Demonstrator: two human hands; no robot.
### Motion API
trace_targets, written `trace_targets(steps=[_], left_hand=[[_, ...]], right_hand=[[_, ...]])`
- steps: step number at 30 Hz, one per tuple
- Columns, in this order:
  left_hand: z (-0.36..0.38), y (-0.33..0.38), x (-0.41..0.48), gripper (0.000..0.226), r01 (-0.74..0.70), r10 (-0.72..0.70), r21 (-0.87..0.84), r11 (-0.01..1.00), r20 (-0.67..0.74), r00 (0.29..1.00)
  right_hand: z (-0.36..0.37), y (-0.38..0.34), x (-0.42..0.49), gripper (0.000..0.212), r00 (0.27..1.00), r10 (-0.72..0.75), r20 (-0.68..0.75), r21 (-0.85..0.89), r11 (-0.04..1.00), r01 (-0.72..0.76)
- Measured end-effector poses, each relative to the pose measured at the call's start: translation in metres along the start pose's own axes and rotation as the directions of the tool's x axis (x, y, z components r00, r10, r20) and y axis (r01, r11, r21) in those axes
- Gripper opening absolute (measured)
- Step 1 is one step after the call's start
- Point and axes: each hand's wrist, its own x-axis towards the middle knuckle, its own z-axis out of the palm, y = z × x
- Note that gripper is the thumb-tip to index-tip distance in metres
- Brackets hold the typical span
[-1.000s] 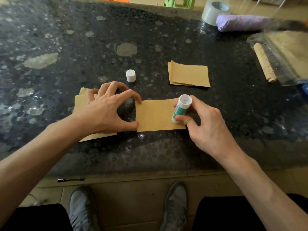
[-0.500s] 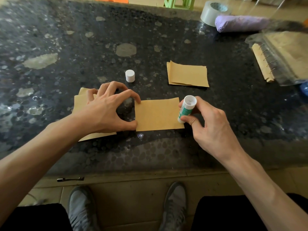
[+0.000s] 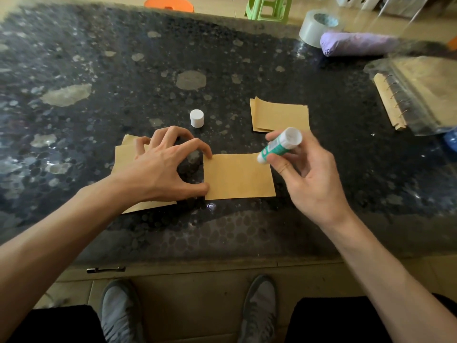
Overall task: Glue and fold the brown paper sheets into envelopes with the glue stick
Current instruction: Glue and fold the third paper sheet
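Our left hand [image 3: 158, 169] presses the brown sheet [image 3: 238, 177] flat, its fingers spread; our right hand [image 3: 309, 184] grips the glue stick [image 3: 279, 146]. No fold yet, and the near-left stack [image 3: 123, 157] seems to be waiting.

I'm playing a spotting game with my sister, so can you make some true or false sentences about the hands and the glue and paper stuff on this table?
1. The right hand holds the glue stick. True.
2. The white cap is on the glue stick. False: it stands by itself on the table, beyond the left hand.
3. The left hand presses on the left edge of the brown sheet. True.
4. The tape roll lies on top of the brown sheet. False: it sits far away, at the table's far edge.
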Motion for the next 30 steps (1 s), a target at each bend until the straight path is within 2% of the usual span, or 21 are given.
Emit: trace_targets(steps=[3,8,13,16,20,30], left_hand=[[0.002,-0.001,0.0,0.068,-0.004,0.004,0.005,1.0,-0.013,1.0],[0.006,-0.001,0.001,0.078,-0.008,0.009,0.019,1.0,-0.06,0.998],[0.01,-0.003,0.001,0.087,-0.013,0.014,0.012,1.0,-0.094,0.995],[0.01,-0.002,0.003,0.096,-0.003,0.006,0.033,0.999,-0.083,0.997],[0.008,0.001,0.003,0.099,0.008,-0.005,0.029,1.0,-0.083,0.997],[0.01,-0.002,0.002,0.095,0.002,-0.002,-0.001,1.0,-0.106,0.994]], right_hand=[[0.022,-0.006,0.009,0.028,0.996,0.035,0.081,0.005,0.999,-0.036],[0.055,-0.013,0.022,0.033,0.983,0.073,0.167,-0.099,0.993,-0.057],[0.068,-0.012,0.03,0.024,0.975,0.075,0.211,-0.206,0.978,-0.03],[0.073,-0.017,0.033,0.024,0.972,0.009,0.233,-0.262,0.963,0.054],[0.079,-0.018,0.034,0.026,0.973,-0.059,0.222,-0.304,0.944,0.127],[0.081,-0.012,0.039,0.021,0.978,-0.079,0.191,-0.292,0.947,0.134]])
